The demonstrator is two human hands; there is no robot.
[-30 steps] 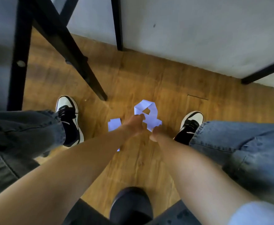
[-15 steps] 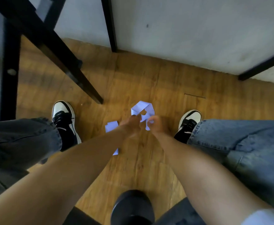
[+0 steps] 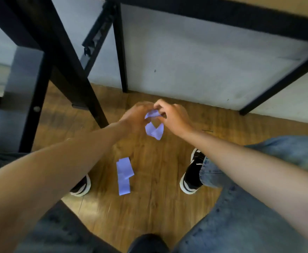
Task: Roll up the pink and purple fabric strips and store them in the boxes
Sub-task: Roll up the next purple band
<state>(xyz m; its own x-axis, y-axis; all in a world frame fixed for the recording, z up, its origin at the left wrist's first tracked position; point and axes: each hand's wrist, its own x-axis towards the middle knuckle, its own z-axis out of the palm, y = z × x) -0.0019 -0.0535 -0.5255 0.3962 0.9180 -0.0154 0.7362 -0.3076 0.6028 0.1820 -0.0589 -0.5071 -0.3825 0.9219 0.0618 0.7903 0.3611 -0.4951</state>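
Hands: left hand (image 3: 137,115) and right hand (image 3: 173,116) are raised together above the floor, fingertips meeting at the top of one strip.
Grip: both hands pinch the upper end of the thin, soft purple fabric strip (image 3: 154,129); the exact finger placement is blurred.
Held strip: its free part droops in a loose folded loop below the fingers, clear of the floor.
Second strip: another purple fabric strip (image 3: 124,175) lies folded on the brown wood-plank floor (image 3: 158,207), between the two black-and-white sneakers (image 3: 192,177), nearer the left foot.
Handling: the fabric looks very light and limp, so it probably will not hold a coil unaided; taking it at one end and keeping tension on the tail should help rolling.
Surroundings: black metal table legs (image 3: 73,70) stand by the floor's far left edge.
Boxes: none in view.
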